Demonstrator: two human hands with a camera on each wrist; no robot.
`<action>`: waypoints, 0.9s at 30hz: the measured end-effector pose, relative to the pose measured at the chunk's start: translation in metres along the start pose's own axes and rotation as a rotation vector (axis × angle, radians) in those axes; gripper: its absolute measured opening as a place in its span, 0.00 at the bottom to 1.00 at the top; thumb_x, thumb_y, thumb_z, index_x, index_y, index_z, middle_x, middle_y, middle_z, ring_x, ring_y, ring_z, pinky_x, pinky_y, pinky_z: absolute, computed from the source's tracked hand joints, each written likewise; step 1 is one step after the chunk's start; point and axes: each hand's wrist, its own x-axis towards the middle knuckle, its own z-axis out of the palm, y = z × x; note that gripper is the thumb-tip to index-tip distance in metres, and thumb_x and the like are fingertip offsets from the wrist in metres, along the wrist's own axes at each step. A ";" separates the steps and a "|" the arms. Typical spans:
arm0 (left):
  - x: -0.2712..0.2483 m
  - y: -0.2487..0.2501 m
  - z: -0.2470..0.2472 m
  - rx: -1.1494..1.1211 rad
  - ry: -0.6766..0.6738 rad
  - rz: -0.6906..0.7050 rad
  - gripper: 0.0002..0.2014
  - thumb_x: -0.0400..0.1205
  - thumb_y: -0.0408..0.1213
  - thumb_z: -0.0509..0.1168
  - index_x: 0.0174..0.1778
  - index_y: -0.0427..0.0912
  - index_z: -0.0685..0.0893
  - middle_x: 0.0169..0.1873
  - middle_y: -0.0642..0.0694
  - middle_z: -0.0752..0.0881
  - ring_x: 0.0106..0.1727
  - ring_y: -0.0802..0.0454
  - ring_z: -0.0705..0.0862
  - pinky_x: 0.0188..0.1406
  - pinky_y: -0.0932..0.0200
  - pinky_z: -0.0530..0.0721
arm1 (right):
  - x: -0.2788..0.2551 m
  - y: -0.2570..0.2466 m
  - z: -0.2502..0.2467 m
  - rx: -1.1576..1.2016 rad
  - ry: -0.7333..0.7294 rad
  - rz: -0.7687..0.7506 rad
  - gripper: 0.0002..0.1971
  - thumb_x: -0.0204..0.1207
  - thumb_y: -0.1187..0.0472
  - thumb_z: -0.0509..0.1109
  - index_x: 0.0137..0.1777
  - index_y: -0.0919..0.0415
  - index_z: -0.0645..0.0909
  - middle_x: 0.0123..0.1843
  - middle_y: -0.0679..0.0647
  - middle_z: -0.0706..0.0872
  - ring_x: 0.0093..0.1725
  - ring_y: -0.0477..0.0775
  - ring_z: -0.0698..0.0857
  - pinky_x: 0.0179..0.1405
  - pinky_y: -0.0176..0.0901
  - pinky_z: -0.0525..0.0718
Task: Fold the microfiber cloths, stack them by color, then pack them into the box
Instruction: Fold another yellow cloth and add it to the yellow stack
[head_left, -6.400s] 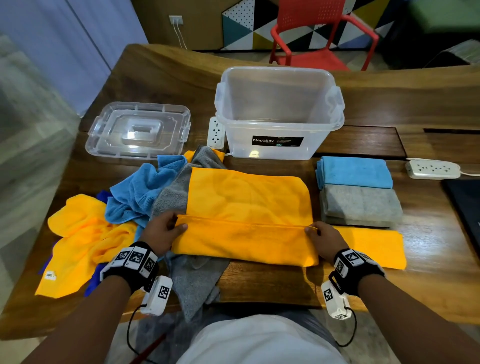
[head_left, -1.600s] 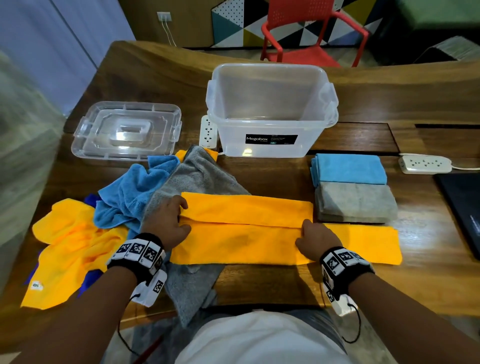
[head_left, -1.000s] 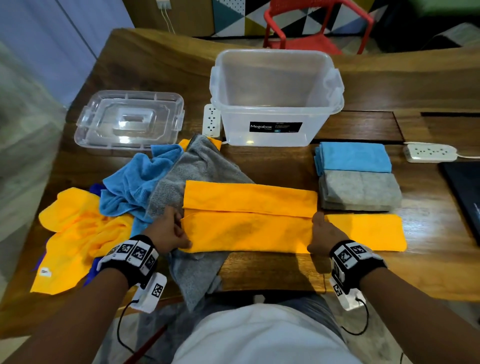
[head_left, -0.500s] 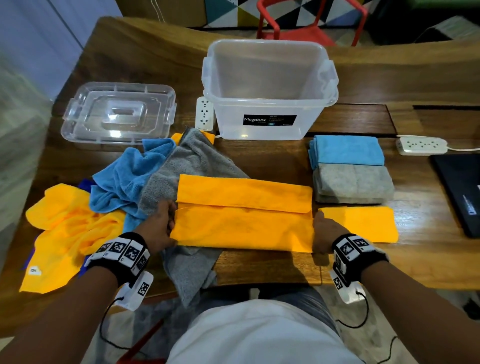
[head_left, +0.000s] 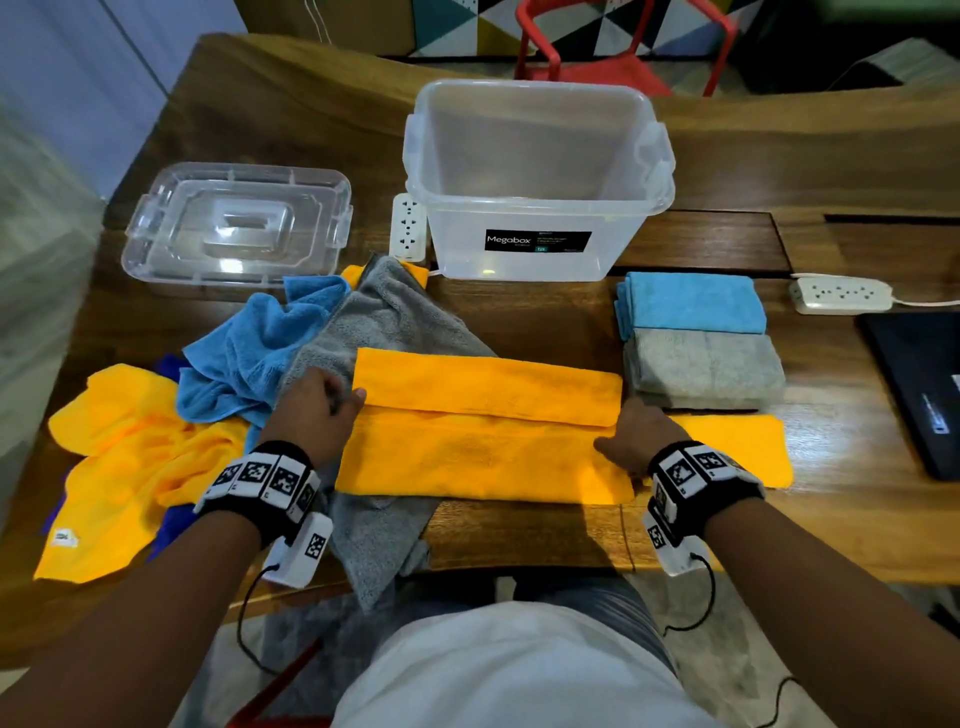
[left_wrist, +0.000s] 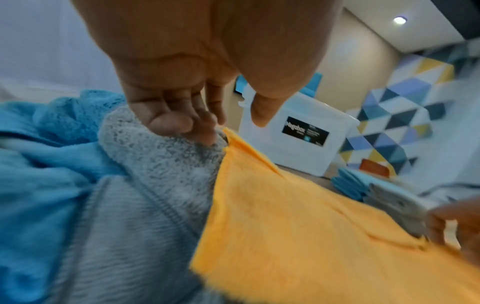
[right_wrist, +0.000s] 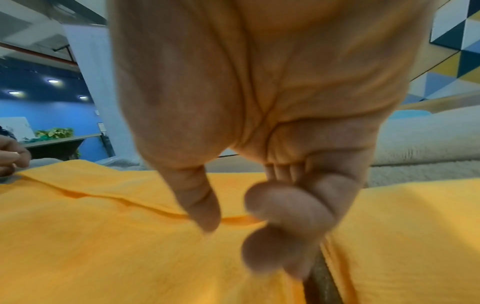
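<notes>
A yellow cloth (head_left: 483, 447) (left_wrist: 311, 226) (right_wrist: 103, 236) lies folded into a long band in front of me, its far flap meeting the near one at a seam. My left hand (head_left: 343, 400) (left_wrist: 233, 125) is at the seam's left end, with curled fingers on the loose grey cloth (head_left: 384, 322) (left_wrist: 145, 195) and the thumb just over the yellow corner. My right hand (head_left: 613, 441) (right_wrist: 233, 218) pinches the seam's right end between thumb and curled fingers. The clear box (head_left: 540, 249) (left_wrist: 298, 148) stands open behind.
Folded blue (head_left: 691, 304), grey (head_left: 706, 369) and yellow (head_left: 737, 447) cloths lie at the right. Loose blue (head_left: 254, 353) and yellow (head_left: 130, 457) cloths are heaped at the left. The lid (head_left: 234, 228), two power strips (head_left: 409, 226) (head_left: 841, 295) and a laptop (head_left: 919, 395) sit around.
The cloth went from a half fold to a narrow band. Over the last second both hands slid from its near edge up to the ends of the seam.
</notes>
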 end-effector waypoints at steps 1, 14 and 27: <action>0.003 0.005 0.000 0.009 -0.002 -0.034 0.14 0.82 0.52 0.66 0.43 0.45 0.77 0.36 0.47 0.82 0.41 0.46 0.81 0.42 0.51 0.78 | 0.003 -0.002 -0.001 0.042 0.049 0.020 0.34 0.80 0.46 0.71 0.75 0.68 0.65 0.72 0.66 0.77 0.67 0.65 0.81 0.54 0.51 0.81; 0.011 0.013 -0.003 0.151 -0.073 -0.071 0.14 0.83 0.48 0.65 0.33 0.48 0.76 0.33 0.46 0.81 0.38 0.47 0.80 0.39 0.53 0.75 | 0.022 -0.003 -0.002 0.047 0.138 0.069 0.10 0.83 0.55 0.66 0.50 0.62 0.82 0.54 0.63 0.87 0.51 0.64 0.87 0.44 0.50 0.84; 0.011 0.006 -0.012 0.326 -0.218 -0.075 0.14 0.82 0.45 0.68 0.34 0.41 0.80 0.32 0.44 0.81 0.39 0.44 0.79 0.39 0.54 0.74 | 0.023 0.012 -0.002 0.017 0.160 0.053 0.07 0.82 0.62 0.66 0.44 0.60 0.82 0.52 0.62 0.89 0.51 0.63 0.88 0.44 0.48 0.84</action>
